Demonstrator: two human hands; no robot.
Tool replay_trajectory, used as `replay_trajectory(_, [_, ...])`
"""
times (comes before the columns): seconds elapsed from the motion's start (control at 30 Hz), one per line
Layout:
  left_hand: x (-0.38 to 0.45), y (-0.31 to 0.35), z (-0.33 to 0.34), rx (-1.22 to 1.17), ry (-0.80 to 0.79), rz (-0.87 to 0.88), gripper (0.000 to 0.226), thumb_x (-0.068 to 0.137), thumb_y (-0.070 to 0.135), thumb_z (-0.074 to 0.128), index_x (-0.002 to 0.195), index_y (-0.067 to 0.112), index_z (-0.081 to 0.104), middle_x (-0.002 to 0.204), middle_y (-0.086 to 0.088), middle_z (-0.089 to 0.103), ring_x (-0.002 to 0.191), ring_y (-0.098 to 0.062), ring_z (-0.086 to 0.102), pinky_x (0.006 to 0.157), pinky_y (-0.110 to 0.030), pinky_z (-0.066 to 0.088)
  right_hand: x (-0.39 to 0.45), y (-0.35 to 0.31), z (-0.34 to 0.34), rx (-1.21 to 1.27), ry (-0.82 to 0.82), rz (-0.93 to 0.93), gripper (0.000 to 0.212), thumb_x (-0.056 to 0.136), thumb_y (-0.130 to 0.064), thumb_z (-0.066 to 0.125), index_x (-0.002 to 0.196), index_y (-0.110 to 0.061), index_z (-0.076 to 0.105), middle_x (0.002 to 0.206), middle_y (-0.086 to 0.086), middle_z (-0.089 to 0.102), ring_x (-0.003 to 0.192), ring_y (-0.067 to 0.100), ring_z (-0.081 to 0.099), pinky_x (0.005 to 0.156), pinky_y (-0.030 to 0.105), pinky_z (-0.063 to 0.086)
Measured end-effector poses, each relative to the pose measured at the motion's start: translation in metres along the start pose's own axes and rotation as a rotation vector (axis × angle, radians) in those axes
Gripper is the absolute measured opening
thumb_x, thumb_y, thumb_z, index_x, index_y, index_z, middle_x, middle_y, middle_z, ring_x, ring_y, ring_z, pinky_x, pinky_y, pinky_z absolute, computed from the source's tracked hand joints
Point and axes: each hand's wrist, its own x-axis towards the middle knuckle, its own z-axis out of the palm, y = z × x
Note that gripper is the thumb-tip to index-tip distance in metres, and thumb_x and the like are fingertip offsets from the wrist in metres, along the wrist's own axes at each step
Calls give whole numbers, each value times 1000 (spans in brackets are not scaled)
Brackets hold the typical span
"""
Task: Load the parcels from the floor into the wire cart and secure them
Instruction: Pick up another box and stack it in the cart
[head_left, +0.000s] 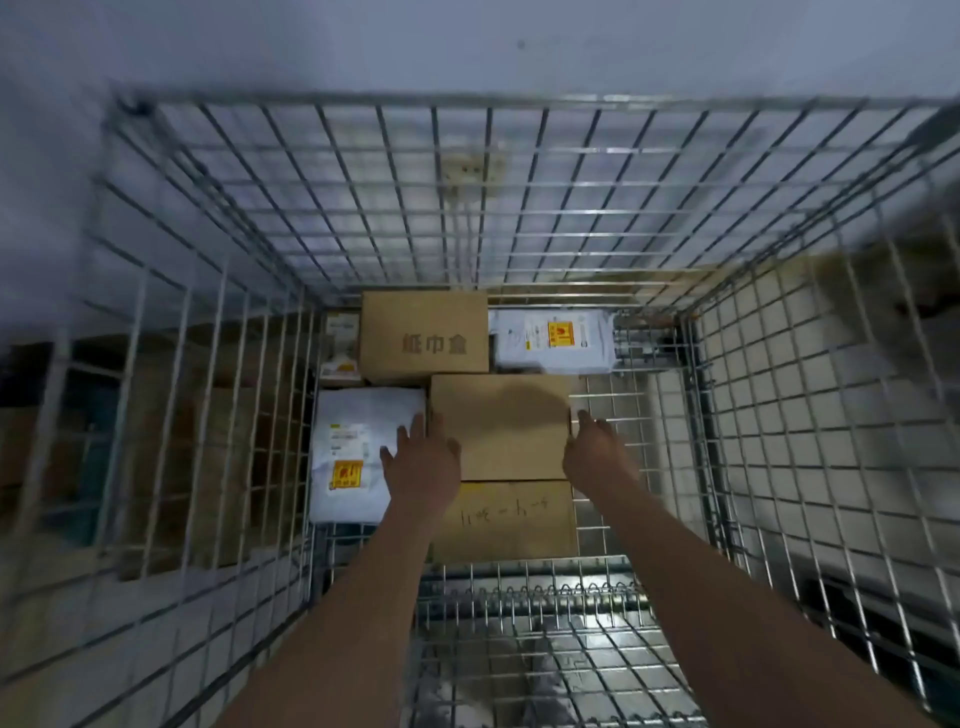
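- Down inside the wire cart (218, 332), both arms reach to the bottom, where a plain cardboard box (501, 426) lies flat in the middle of the floor mesh.
- The left hand (423, 457) rests against the box's left edge with fingers spread wide; its outer fingers overlap the white mailer bag (358, 452) just beside the box.
- The right hand (597, 452) sits at the box's right edge, fingers loosely open along the side. Neither hand appears to grip; whether they press the box or have just let go, I cannot tell.
- Hands on opposite sides suggest the box is being squared up and nudged snug against its neighbours, so the load packs tightly.
- A second box with handwriting (506, 519) touches the plain box on the near side.
- At the far wall stand a printed carton (423, 338), a smaller white labelled parcel (553, 340) to its right, and a small packet (340, 348) wedged to its left.
- The right part of the cart floor is bare mesh, so there is room for more.
- Loading looks partly done; nothing securing the parcels is visible yet.
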Motion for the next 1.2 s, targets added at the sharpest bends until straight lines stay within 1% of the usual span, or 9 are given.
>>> replay_trajectory(0.1, [-44, 10, -61, 49, 25, 43, 56, 107, 40, 23, 159, 20, 15, 167, -4, 12, 152, -30, 12, 121, -56, 13, -49, -25, -50, -61, 10, -32, 51, 102, -24, 40, 151, -20, 30, 151, 6, 38, 132, 30, 47, 101, 46, 43])
replay_trajectory(0.23, [-125, 22, -168, 4, 124, 61, 49, 107, 38, 25, 149, 17, 37, 158, -7, 33, 146, -31, 27, 119, -54, 21, -140, -69, -128, -128, 34, -145, 54, 104, -31, 36, 155, -21, 22, 160, 9, 27, 141, 32, 36, 112, 48, 36])
replay_trajectory(0.3, [-166, 21, -218, -19, 160, 70, 50, 107, 36, 25, 151, 15, 34, 160, -10, 28, 145, -33, 28, 117, -54, 25, -188, -88, -165, -161, 59, -214, 56, 105, -36, 34, 156, -21, 18, 163, 10, 21, 144, 33, 31, 114, 49, 32])
replay_trajectory(0.4, [-225, 3, -279, -22, 254, 84, 54, 106, 39, 25, 156, 19, 25, 166, -7, 14, 150, -33, 20, 118, -58, 20, -256, -113, -207, -159, 98, -287, 57, 105, -39, 32, 157, -20, 18, 164, 11, 17, 147, 34, 26, 118, 52, 23])
replay_trajectory(0.57, [-328, -47, -342, -121, 421, -48, 54, 105, 41, 27, 156, 23, 27, 163, -7, 24, 149, -31, 23, 119, -59, 17, -351, -150, -248, -185, 156, -414, 57, 102, -34, 35, 155, -16, 23, 162, 13, 23, 146, 32, 28, 118, 50, 22])
replay_trajectory(0.7, [-399, -99, -361, -179, 469, -195, 54, 105, 41, 25, 155, 21, 27, 162, -8, 25, 148, -33, 22, 118, -63, 17, -402, -177, -253, -203, 152, -551, 48, 98, -28, 38, 144, -15, 37, 148, 17, 41, 135, 37, 39, 112, 52, 28])
replay_trajectory(0.9, [-507, -186, -346, -220, 524, -414, 57, 106, 44, 19, 158, 21, 20, 164, -8, 22, 147, -33, 24, 117, -58, 22, -480, -226, -238, -332, 96, -746, 57, 102, -37, 34, 154, -18, 22, 157, 17, 28, 139, 40, 34, 115, 56, 25])
replay_trajectory(1.03, [-558, -238, -323, -286, 529, -527, 57, 106, 42, 19, 159, 23, 14, 166, -6, 15, 150, -31, 17, 120, -57, 15, -538, -261, -201, -402, 65, -863, 58, 104, -38, 33, 156, -18, 18, 161, 16, 21, 144, 39, 29, 118, 56, 21])
replay_trajectory(1.2, [-593, -304, -298, -367, 533, -595, 59, 105, 44, 19, 160, 23, 10, 167, -5, 11, 152, -30, 13, 120, -58, 13, -604, -306, -145, -470, 44, -958, 58, 103, -40, 33, 155, -19, 20, 159, 16, 25, 143, 37, 30, 118, 55, 20])
